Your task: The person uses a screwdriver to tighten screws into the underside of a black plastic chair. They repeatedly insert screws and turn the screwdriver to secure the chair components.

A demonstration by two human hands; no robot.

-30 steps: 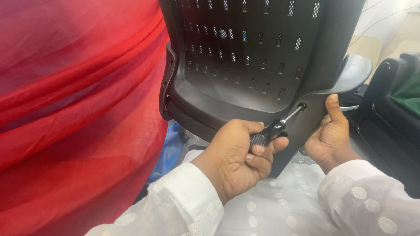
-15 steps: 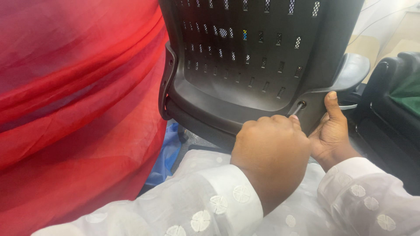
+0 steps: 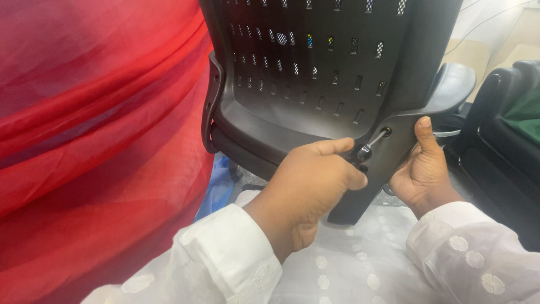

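The left hand point(image 3: 309, 183) is closed around the handle of a slim black-and-silver driver tool point(image 3: 368, 147), and it has rolled over since half a second ago: then its knuckles faced up and hid the tool, now the thumb lies along the top and the metal shaft shows again, running up and to the right of the fist into a small round hole point(image 3: 386, 132). A second ago the wrist sat at yet another angle, so the hand appears to be turning the tool, and the tip has stayed in the same hole throughout.

That hole sits in the black perforated plastic chair back point(image 3: 315, 67), which stands upright just above both hands. The right hand point(image 3: 422, 169) has not shifted: its thumb points up against the lower right edge of the shell, with the fingers wrapped behind and out of sight, clamped on the shell to steady it.

Count: one tool, one chair back, one hole with the shaft in it, two hands in white embroidered sleeves point(image 3: 225, 259). Left of the left hand hangs a broad red cloth point(image 3: 95, 141); beyond the right hand stands one dark padded chair point(image 3: 500, 141).
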